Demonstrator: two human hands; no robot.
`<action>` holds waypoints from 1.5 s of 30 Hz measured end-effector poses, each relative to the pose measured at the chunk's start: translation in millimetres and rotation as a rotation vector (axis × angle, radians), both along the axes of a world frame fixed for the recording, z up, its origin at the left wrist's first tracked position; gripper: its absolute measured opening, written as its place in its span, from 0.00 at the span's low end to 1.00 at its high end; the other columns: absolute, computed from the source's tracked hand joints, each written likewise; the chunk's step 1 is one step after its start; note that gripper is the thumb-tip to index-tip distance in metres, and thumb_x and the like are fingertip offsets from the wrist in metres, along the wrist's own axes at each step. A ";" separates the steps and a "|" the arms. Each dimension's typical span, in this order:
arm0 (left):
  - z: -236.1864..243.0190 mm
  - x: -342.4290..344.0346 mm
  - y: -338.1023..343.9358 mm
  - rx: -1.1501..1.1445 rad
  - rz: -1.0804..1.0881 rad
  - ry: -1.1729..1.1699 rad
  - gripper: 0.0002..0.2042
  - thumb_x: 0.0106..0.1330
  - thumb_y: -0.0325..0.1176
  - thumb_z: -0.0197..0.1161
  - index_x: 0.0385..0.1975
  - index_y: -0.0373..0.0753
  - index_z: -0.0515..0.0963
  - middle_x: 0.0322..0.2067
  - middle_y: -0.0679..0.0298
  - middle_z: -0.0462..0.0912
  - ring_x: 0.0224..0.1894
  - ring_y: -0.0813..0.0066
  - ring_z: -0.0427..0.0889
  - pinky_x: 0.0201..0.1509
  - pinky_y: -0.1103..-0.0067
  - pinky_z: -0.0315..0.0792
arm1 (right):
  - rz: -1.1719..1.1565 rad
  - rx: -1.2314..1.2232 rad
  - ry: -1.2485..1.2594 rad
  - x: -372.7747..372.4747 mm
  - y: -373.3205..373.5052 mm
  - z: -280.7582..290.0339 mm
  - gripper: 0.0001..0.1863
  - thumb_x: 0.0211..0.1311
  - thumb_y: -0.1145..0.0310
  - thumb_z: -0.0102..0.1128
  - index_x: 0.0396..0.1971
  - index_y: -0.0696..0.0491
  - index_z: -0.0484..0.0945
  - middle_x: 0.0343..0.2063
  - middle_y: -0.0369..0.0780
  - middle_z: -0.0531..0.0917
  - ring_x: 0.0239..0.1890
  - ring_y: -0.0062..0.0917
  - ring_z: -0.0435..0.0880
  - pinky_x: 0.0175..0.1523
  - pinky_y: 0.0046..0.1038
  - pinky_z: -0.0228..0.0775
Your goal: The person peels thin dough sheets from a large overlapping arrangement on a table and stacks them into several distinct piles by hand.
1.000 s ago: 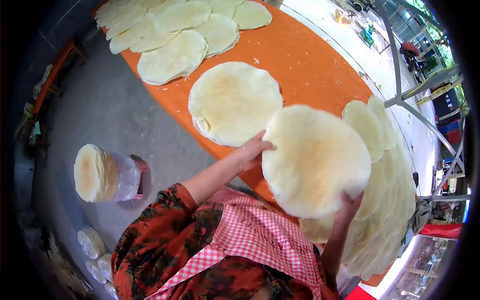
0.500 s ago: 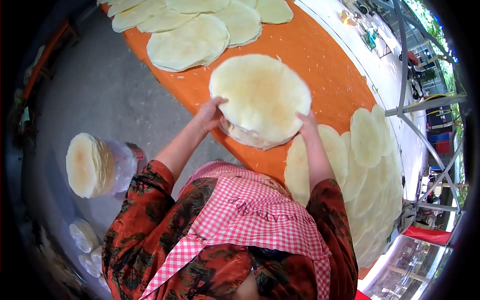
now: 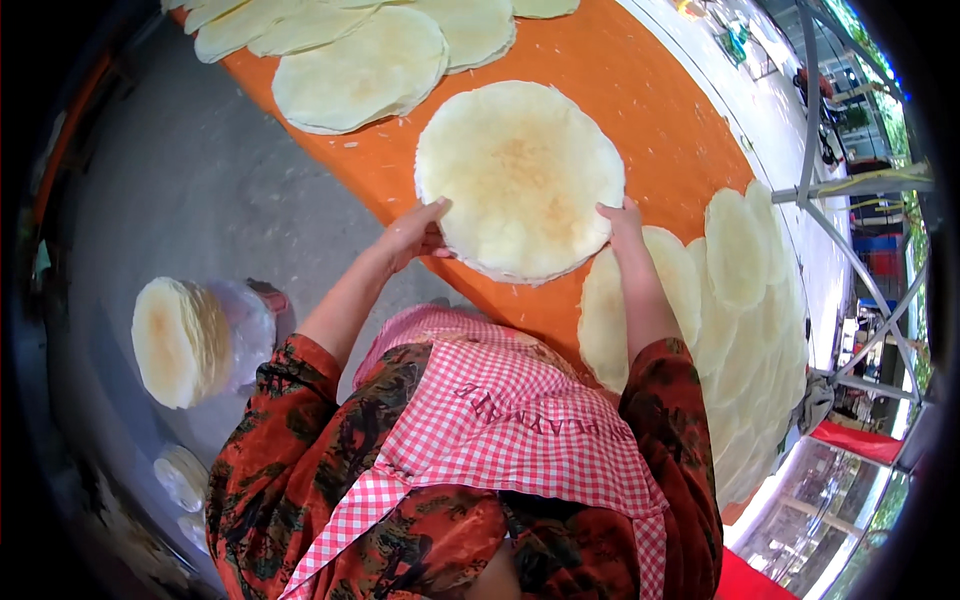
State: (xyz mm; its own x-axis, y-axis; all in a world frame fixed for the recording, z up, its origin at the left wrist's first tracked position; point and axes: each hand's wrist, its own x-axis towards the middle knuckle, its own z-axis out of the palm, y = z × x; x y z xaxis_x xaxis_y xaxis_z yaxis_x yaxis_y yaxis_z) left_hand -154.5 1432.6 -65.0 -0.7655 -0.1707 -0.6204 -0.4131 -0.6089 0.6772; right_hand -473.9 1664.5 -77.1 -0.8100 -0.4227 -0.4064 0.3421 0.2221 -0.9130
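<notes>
Between my two hands is a stack of thin round flatbreads [image 3: 520,180], pale cream with light brown toasting on the top one. My left hand [image 3: 413,236] grips its near left edge, thumb on top and fingers partly hidden below the rim. On the opposite side my right hand [image 3: 622,222] pinches the near right edge, the thumb resting on the top sheet. The stack lies level over the orange tabletop [image 3: 660,120]; whether it rests fully on the surface I cannot tell.
Overlapping flatbreads [image 3: 360,70] cover the table's far left, and more flatbreads [image 3: 740,340] spread over its right side. Left of me, a tall flatbread stack [image 3: 180,342] stands beside clear plastic [image 3: 243,335] above the grey floor [image 3: 200,170]. Metal frame poles [image 3: 860,187] rise at right.
The held stack has gone from tilted, with its layered side showing, to nearly flat. My hands stay on its edges, and the view has shifted slightly.
</notes>
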 end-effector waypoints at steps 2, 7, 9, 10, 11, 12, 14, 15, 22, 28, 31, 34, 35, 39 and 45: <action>-1.5 1.4 2.7 0.040 0.111 0.068 0.23 0.71 0.46 0.47 0.59 0.38 0.59 0.42 0.52 0.79 0.37 0.64 0.82 0.41 0.75 0.78 | -0.021 0.054 0.055 -0.4 0.8 -4.8 0.23 0.49 0.83 0.62 0.48 0.64 0.69 0.43 0.49 0.78 0.43 0.35 0.80 0.46 0.35 0.75; 2.8 -0.4 9.6 -0.052 0.102 0.027 0.21 0.72 0.42 0.48 0.59 0.39 0.60 0.42 0.53 0.79 0.38 0.62 0.83 0.42 0.76 0.78 | -0.014 0.136 0.181 -3.7 1.6 -6.5 0.25 0.48 0.81 0.63 0.49 0.64 0.68 0.42 0.47 0.79 0.41 0.35 0.81 0.45 0.34 0.76; 4.0 0.6 9.1 -0.076 0.096 0.007 0.20 0.71 0.41 0.49 0.58 0.39 0.60 0.41 0.55 0.79 0.36 0.65 0.83 0.43 0.76 0.78 | -0.013 0.120 0.196 -1.3 1.3 -4.0 0.24 0.47 0.81 0.63 0.48 0.64 0.69 0.41 0.47 0.80 0.40 0.34 0.82 0.45 0.34 0.76; 0.5 1.7 7.7 -0.075 0.089 0.004 0.20 0.71 0.41 0.49 0.58 0.39 0.60 0.41 0.55 0.79 0.36 0.65 0.83 0.43 0.76 0.78 | -0.002 0.163 0.267 4.0 0.3 0.8 0.24 0.46 0.80 0.65 0.46 0.64 0.70 0.40 0.47 0.80 0.39 0.33 0.82 0.44 0.33 0.75; -5.7 4.3 3.5 -0.058 0.095 0.001 0.19 0.71 0.40 0.50 0.58 0.40 0.61 0.40 0.56 0.80 0.35 0.66 0.82 0.43 0.76 0.78 | 0.009 0.205 0.338 8.2 0.8 3.7 0.23 0.45 0.79 0.66 0.44 0.64 0.70 0.39 0.47 0.80 0.39 0.32 0.82 0.44 0.32 0.75; -10.3 6.2 1.1 -0.041 0.101 -0.002 0.19 0.70 0.39 0.51 0.57 0.40 0.61 0.39 0.57 0.80 0.34 0.67 0.82 0.43 0.76 0.78 | 0.003 0.208 0.334 8.5 3.6 -3.6 0.23 0.45 0.79 0.66 0.44 0.64 0.70 0.39 0.47 0.80 0.39 0.32 0.82 0.44 0.32 0.75; -11.0 3.7 0.4 -0.037 0.104 0.008 0.18 0.70 0.37 0.52 0.56 0.39 0.63 0.38 0.58 0.80 0.33 0.69 0.82 0.41 0.77 0.78 | -0.011 0.368 0.419 6.6 8.0 -15.9 0.24 0.43 0.76 0.68 0.42 0.62 0.71 0.36 0.46 0.81 0.39 0.31 0.81 0.45 0.31 0.73; -11.4 2.1 1.2 -0.031 0.119 0.016 0.17 0.69 0.36 0.54 0.55 0.38 0.64 0.37 0.58 0.80 0.32 0.72 0.81 0.39 0.77 0.78 | -0.022 0.368 0.419 3.5 13.0 -19.4 0.24 0.43 0.76 0.68 0.42 0.62 0.71 0.36 0.46 0.81 0.39 0.31 0.81 0.45 0.31 0.73; -17.8 5.6 4.5 -0.104 0.183 0.035 0.15 0.68 0.34 0.55 0.52 0.38 0.68 0.33 0.62 0.81 0.29 0.74 0.81 0.37 0.78 0.78 | 0.138 0.886 0.969 52.5 -19.6 30.3 0.31 0.47 0.64 0.70 0.51 0.59 0.69 0.54 0.53 0.71 0.57 0.43 0.70 0.57 0.42 0.65; -23.3 16.4 5.5 -0.651 0.198 -0.022 0.19 0.62 0.37 0.63 0.51 0.37 0.71 0.32 0.61 0.81 0.30 0.70 0.82 0.38 0.78 0.77 | 0.698 0.594 1.252 150.7 -41.3 32.7 0.39 0.54 0.45 0.60 0.64 0.46 0.61 0.66 0.45 0.58 0.69 0.42 0.52 0.68 0.53 0.41; 5.6 5.9 -22.0 -1.218 0.255 -0.222 0.24 0.63 0.39 0.63 0.55 0.32 0.68 0.49 0.52 0.76 0.48 0.62 0.79 0.49 0.73 0.73 | 0.827 0.699 1.233 164.4 -34.4 13.0 0.40 0.58 0.40 0.52 0.67 0.43 0.57 0.69 0.42 0.53 0.71 0.39 0.45 0.68 0.54 0.34; 1.1 -22.5 -49.2 -1.511 0.330 0.101 0.30 0.64 0.40 0.60 0.62 0.34 0.61 0.62 0.43 0.61 0.63 0.50 0.64 0.63 0.67 0.62 | 0.850 0.708 1.254 170.0 -30.9 -2.0 0.39 0.61 0.37 0.44 0.68 0.42 0.54 0.70 0.40 0.50 0.72 0.37 0.41 0.69 0.54 0.28; 7.0 -39.5 -50.9 -1.619 0.189 0.150 0.32 0.64 0.40 0.60 0.65 0.35 0.56 0.65 0.43 0.55 0.66 0.47 0.56 0.67 0.65 0.56 | 0.854 0.722 1.261 168.2 -29.8 -2.2 0.39 0.61 0.37 0.43 0.68 0.42 0.54 0.70 0.40 0.50 0.72 0.37 0.41 0.70 0.53 0.27; -18.6 -78.4 -50.4 -1.697 -0.088 0.086 0.37 0.63 0.46 0.59 0.68 0.38 0.50 0.68 0.41 0.46 0.70 0.44 0.45 0.71 0.61 0.45 | 0.910 0.644 1.164 158.9 -26.8 8.6 0.36 0.62 0.41 0.46 0.67 0.44 0.57 0.70 0.42 0.51 0.72 0.38 0.43 0.70 0.50 0.30; -27.5 -80.3 -48.7 -1.505 -0.052 0.042 0.37 0.64 0.46 0.56 0.67 0.32 0.50 0.67 0.41 0.49 0.70 0.46 0.48 0.71 0.64 0.46 | -0.196 0.392 0.998 108.5 15.6 -2.9 0.30 0.64 0.59 0.51 0.61 0.60 0.59 0.62 0.53 0.62 0.67 0.46 0.57 0.68 0.41 0.49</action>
State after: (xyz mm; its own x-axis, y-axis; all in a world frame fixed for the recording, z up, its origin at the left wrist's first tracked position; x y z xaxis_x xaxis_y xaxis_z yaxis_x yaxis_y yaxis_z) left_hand -234.8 1383.9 -92.5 -0.8030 -0.5825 0.1265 -0.3765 0.6602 0.6499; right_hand -365.3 1680.1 -80.0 -0.8889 -0.2349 0.3934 -0.4529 0.5808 -0.6764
